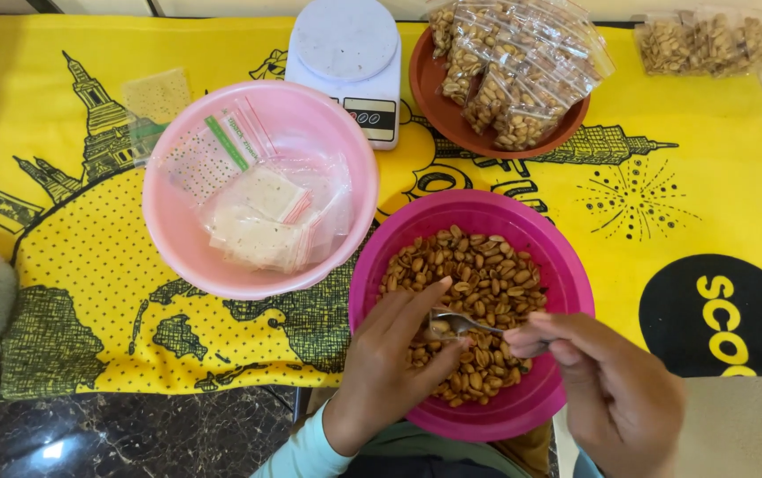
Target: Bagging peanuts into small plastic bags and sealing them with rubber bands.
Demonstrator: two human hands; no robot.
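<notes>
Your right hand pinches a metal spoon by its handle, over the peanuts in the dark pink bowl. Your left hand curls loosely at the spoon's scoop, fingers touching it. A light pink bowl of little bags sits nearby.

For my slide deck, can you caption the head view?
Right hand spoons peanuts from a magenta bowl toward the left hand.
</notes>
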